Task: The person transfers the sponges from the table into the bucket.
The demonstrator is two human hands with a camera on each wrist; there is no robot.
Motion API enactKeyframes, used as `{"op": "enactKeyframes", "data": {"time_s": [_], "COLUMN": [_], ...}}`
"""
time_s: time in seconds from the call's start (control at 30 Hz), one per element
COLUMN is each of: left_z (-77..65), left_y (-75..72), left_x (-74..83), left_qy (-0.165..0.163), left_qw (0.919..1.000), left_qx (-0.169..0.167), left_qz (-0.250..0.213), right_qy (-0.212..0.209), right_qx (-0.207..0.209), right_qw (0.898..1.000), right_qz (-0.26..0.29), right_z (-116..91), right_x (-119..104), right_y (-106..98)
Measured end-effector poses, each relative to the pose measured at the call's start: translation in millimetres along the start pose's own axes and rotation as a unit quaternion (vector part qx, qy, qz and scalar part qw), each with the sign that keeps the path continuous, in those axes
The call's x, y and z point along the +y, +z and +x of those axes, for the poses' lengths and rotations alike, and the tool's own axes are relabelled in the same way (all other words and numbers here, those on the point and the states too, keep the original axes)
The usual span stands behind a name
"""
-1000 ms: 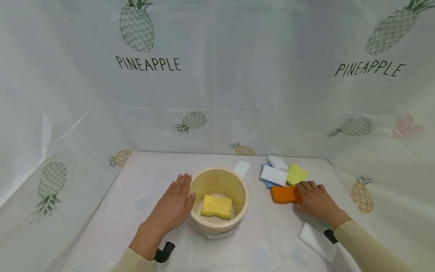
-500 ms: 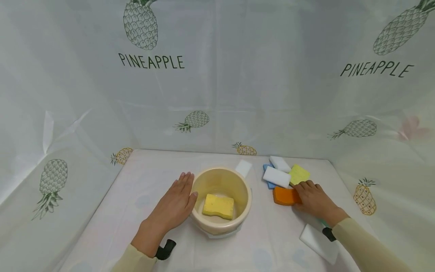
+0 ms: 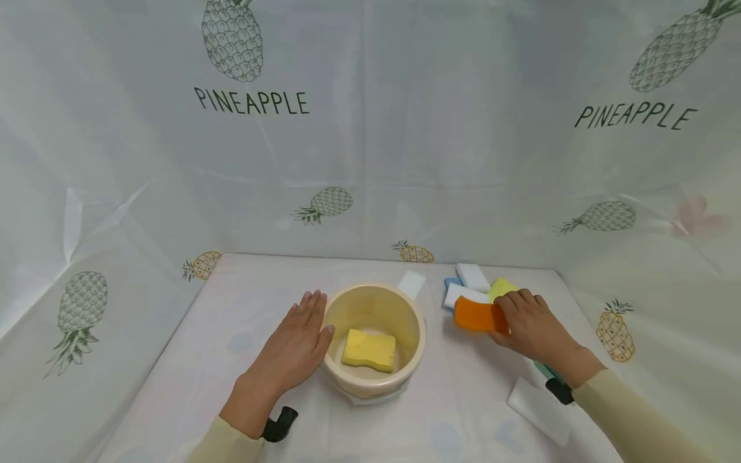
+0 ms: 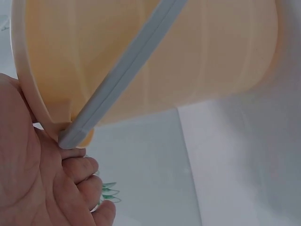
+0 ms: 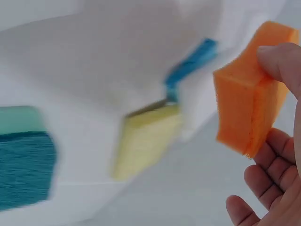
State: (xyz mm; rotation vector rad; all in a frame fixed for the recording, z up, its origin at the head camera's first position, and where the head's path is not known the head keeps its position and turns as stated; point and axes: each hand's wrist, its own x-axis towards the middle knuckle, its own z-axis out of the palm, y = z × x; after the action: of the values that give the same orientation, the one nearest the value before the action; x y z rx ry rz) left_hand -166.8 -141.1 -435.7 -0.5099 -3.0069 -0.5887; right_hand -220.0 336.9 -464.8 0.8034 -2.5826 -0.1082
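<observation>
My right hand [image 3: 535,328] pinches an orange sponge [image 3: 477,315] between thumb and fingers, lifted off the table beside a pile of sponges. The right wrist view shows the thumb on top of the orange sponge [image 5: 249,99] and some lower fingers loosely curled. My left hand [image 3: 292,350] lies with straight fingers along the left side of a cream bucket [image 3: 419,328]. In the left wrist view its palm is at the bucket's rim, by the end of the grey handle [image 4: 122,77]. Inside the bucket, a yellow sponge [image 3: 369,350] lies on the bottom.
Behind the right hand are white sponges [image 3: 472,277], a blue one [image 3: 451,282] and a yellow-green one [image 3: 501,287]. A white piece [image 3: 412,283] lies behind the bucket, another white slab [image 3: 537,410] near the right forearm. A teal sponge [image 5: 26,172] appears in the right wrist view.
My right hand has raised the orange sponge from the table and moved it slightly left, so it now overlaps the pile. The left hand stays at the bucket.
</observation>
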Motion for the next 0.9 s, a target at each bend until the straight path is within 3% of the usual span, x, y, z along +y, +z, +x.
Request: {"op": "enactKeyframes", "data": {"time_s": [0.17, 0.5, 0.67, 0.9], "left_z": [1.3, 2.0, 1.9, 3.3], "left_y": [-0.2, 0.9, 2.1, 2.1], "left_x": [-0.6, 1.4, 2.3, 4.0], "left_qy": [0.004, 0.009, 0.01, 0.01], "left_qw": [1.0, 0.9991, 0.998, 0.9982], "left_qx": [0.002, 0.014, 0.029, 0.03], "left_qz": [0.0, 0.039, 0.055, 0.052], "right_qy": [-0.017, -0.035, -0.032, -0.062], "right_qx": [0.041, 0.074, 0.061, 0.031], "right_qw": [0.999, 0.997, 0.997, 0.997], "right_qz": [0.003, 0.01, 0.021, 0.027], "right_z": [28, 86, 110, 129], "right_x": [-14, -58, -90, -127], "right_y": [-21, -61, -71, -70]}}
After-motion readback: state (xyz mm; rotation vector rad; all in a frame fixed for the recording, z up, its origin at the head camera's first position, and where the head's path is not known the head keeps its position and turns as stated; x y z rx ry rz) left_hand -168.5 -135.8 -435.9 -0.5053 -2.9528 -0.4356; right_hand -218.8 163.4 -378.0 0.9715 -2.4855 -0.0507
